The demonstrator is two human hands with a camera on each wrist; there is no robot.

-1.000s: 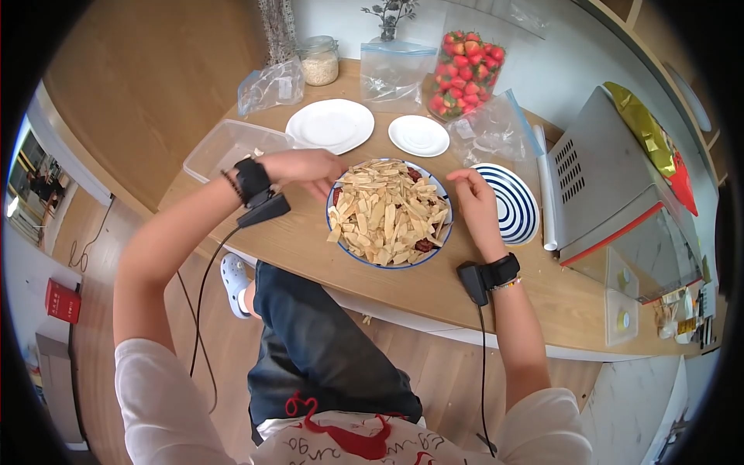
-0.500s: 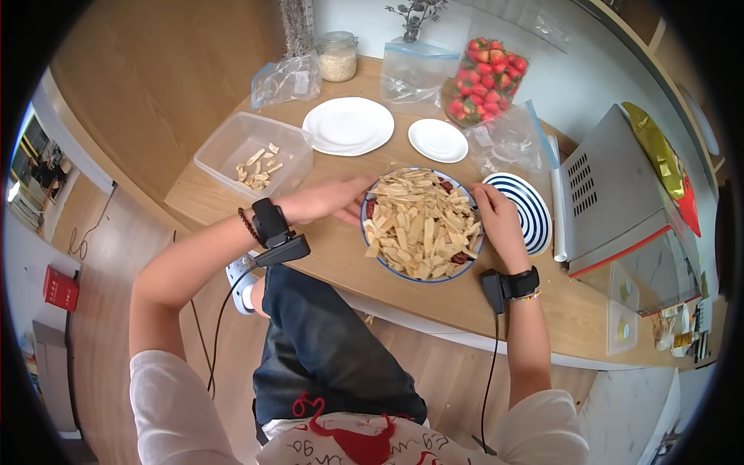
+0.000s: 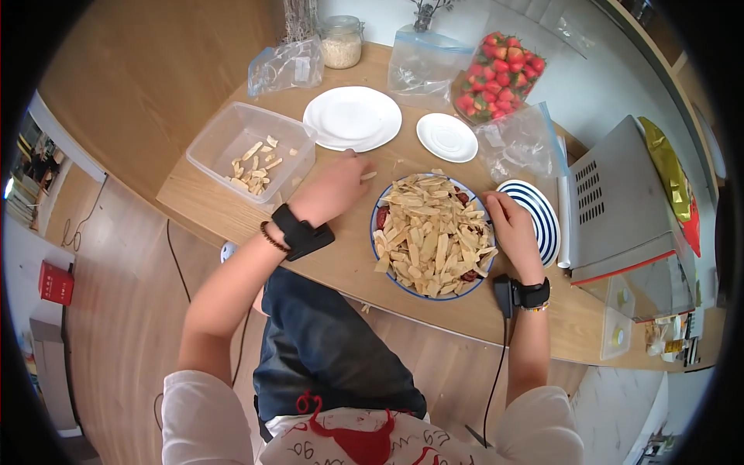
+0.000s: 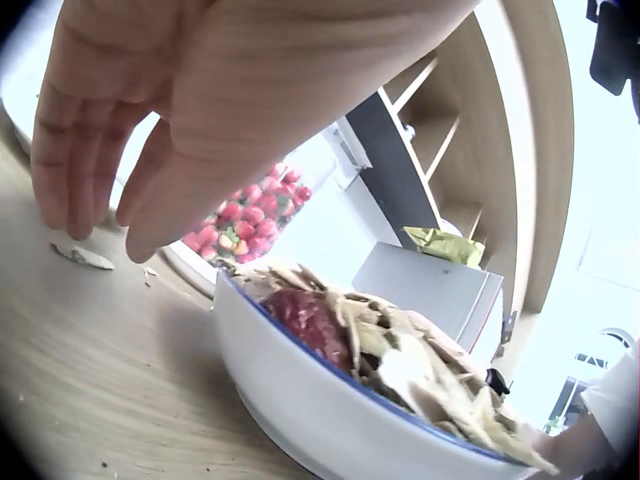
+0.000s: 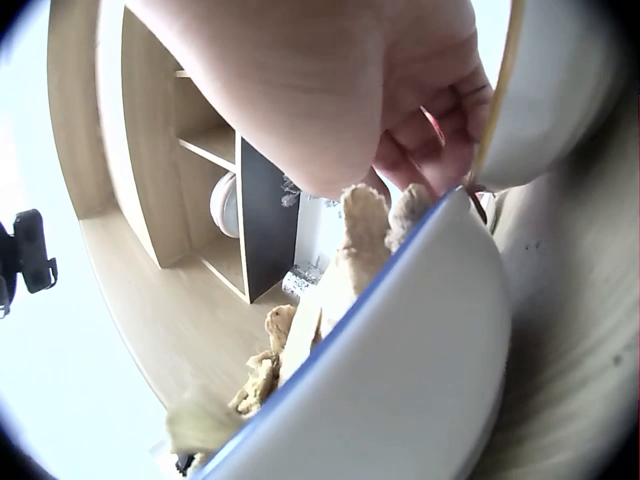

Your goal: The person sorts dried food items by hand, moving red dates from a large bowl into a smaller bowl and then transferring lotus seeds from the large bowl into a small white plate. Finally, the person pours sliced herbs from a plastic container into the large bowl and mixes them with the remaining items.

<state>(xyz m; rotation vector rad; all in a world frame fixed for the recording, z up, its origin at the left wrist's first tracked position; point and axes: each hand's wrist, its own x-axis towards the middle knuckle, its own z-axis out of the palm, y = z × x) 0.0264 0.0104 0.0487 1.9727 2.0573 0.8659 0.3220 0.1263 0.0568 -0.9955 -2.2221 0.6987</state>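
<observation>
A white bowl [image 4: 290, 390] with a blue rim is heaped with pale dried root slices [image 3: 434, 240]. Dark red dried dates [image 4: 308, 325] show at its edge. My left hand [image 3: 332, 188] hovers left of the bowl, fingers pointing down with a gap between fingertips and thumb. Just beneath them a single slice [image 4: 82, 257] lies on the table. At the bowl's right edge, my right hand [image 3: 514, 231] holds the rim, fingers curled at its outer side; the thumb tip is hidden behind slices. A blue-and-white striped dish [image 3: 542, 225] stands close beside that hand.
At the left is a clear plastic box [image 3: 209, 167] with some slices inside. Behind stand a large white plate [image 3: 353, 139], a small white plate [image 3: 447, 147], zip bags [image 3: 430, 66], a jar [image 3: 341, 43] and strawberries [image 3: 504, 77]. A grey appliance [image 3: 620, 201] is at right.
My left hand has left the bowl's left side and moved to the loose slice on the table. The bowl has shifted right and nearer me; my right hand has come to its rim.
</observation>
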